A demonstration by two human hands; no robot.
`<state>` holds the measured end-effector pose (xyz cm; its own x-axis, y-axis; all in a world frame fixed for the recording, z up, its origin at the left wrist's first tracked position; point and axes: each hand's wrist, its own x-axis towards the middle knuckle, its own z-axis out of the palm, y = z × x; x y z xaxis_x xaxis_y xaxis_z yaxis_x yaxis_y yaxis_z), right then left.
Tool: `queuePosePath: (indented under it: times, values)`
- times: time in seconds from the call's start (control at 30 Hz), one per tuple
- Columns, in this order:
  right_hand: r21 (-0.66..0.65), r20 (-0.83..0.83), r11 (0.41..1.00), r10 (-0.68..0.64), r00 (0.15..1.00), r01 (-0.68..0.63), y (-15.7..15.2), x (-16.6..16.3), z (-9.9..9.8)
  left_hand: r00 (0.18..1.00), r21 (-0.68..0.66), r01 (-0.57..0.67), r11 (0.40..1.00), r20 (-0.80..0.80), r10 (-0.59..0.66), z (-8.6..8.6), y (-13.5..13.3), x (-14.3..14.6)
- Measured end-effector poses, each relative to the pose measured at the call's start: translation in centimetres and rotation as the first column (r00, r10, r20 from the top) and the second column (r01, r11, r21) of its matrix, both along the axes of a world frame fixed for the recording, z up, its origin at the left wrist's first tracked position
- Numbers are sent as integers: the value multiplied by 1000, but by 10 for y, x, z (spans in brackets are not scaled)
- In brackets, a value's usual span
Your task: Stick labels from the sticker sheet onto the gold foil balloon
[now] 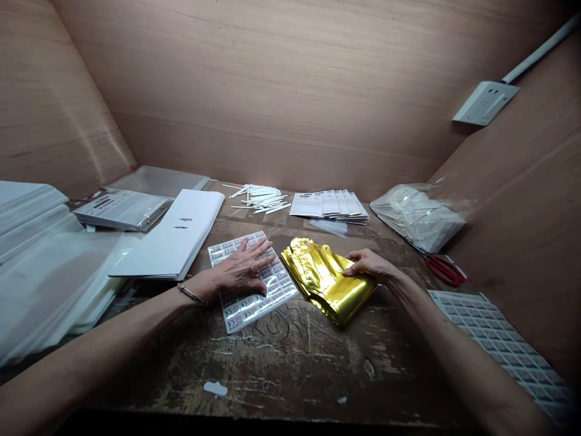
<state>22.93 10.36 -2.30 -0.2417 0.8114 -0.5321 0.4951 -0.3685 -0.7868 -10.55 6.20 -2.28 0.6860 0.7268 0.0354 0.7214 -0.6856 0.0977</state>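
My left hand [245, 268] lies with fingers spread on a sheet of printed stickers [284, 290], which carries rows of small marks. To its right is a folded gold foil balloon [331, 278], shiny and flat, its near edge folded over. My right hand [367, 266] grips the balloon's right side, thumb on top and the other fingers hidden underneath. The balloon's left edge comes close to the sticker sheet.
White sticks [263, 198] and printed cards [329, 204] lie at the back. White card [181, 233] and clear plastic bags [59, 290] are stacked left. On the right are a filled plastic bag [420, 215], red-handled scissors [442, 270] and another sticker sheet [499, 345]. Wooden walls enclose the table.
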Motion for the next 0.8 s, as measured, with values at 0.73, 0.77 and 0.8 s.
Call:
queuePosePath:
  times: [0.73, 0.77, 0.8]
  values:
    - [118, -86, 993, 37, 996, -26, -20, -15, 9, 956, -113, -292, 950, -58, 288, -21, 18, 25]
    - [122, -78, 992, 37, 996, -27, -20, -16, 10, 949, -107, -316, 943, -46, 312, -24, 14, 29]
    - [127, -72, 991, 40, 997, -31, -21, -17, 10, 942, -103, -336, 936, -36, 334, -25, 10, 33]
